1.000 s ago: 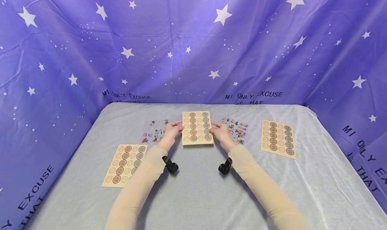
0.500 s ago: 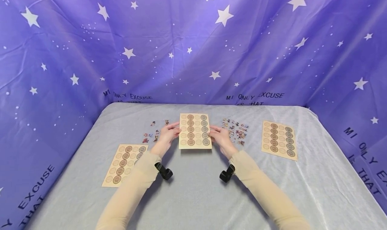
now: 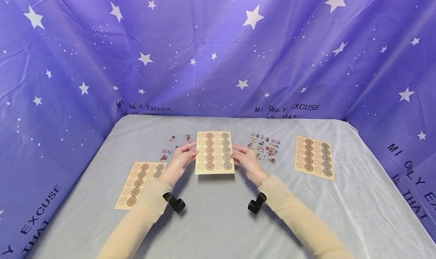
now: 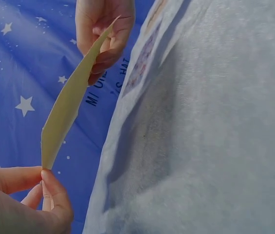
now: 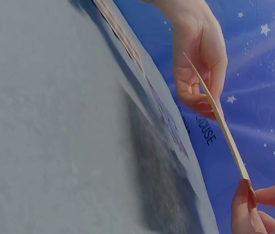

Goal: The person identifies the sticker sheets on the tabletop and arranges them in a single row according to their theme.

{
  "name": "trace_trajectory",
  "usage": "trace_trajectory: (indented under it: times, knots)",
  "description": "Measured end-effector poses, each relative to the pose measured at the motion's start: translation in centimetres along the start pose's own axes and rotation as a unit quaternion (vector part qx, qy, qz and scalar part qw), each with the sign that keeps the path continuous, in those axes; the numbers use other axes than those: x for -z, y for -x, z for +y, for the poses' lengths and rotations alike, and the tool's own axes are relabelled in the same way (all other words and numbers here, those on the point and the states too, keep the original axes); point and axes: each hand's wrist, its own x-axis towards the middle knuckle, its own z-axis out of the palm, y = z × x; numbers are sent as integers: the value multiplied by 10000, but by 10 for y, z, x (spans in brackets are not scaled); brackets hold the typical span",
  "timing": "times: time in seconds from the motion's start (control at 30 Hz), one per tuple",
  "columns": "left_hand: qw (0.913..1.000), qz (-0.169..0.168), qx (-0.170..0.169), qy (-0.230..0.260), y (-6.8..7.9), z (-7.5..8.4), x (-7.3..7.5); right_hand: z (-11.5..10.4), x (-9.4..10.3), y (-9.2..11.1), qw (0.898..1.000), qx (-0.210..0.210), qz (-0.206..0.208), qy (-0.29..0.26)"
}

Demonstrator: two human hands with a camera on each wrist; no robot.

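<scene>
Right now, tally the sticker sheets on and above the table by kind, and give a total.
Kraft sheets of round label stickers: 3, one held between left hand and right hand, one at the left, one at the right
Clear sheets of small cartoon stickers: 2, left and right
Total: 5 sheets

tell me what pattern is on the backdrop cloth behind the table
Purple-blue backdrop cloth with white stars, small dots and dark lettering; the head view shows it best.
</scene>
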Motion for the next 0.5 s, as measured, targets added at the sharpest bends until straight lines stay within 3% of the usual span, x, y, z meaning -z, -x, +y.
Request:
trace_trajectory:
  times: [0.07,0.27,0.5]
  knots:
    - [10000,-18,36,21,3,-1,4,4,0,1,9997,98,-170,-161]
    - [9999,-71,86,72,11,-5,16,-1,-13,19,9998,-52,-78,-196]
    - [9996,-229,60,120,23,-6,31,25,-14,17,9970,26,-514,-584]
